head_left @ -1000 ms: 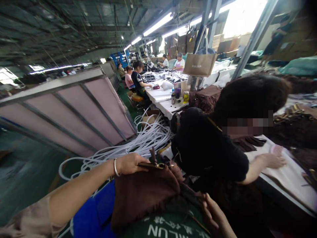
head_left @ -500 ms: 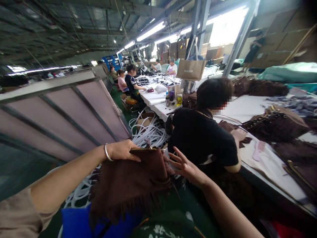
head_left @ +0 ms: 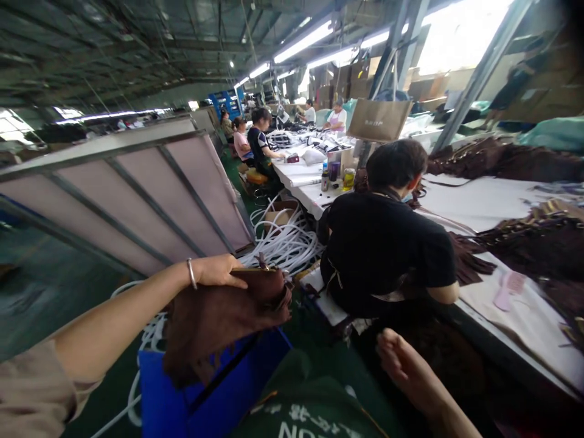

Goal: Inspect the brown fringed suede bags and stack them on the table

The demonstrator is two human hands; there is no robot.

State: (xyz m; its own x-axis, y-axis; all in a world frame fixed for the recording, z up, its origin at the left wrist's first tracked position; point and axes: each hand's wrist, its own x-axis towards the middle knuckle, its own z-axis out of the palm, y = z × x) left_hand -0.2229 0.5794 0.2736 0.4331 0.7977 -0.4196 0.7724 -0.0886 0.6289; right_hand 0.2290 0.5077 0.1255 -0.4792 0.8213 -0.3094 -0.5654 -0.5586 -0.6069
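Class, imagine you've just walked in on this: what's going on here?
The person wearing the camera grips a brown fringed bag by its top edge in the left hand, above something blue. The right hand is off the bag, with nothing visible in it. Beside them, a co-worker in black bends over a white-topped table bearing piles of brown fringed pieces. White tubing lies on the floor, and other people sit along a farther table.

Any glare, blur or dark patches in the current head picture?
Head view: window blown out white, tube lights glaring; standing person at upper right blurred; right hand slightly soft; top-right corner dark; deep shadow beneath the near worktable hides detail.
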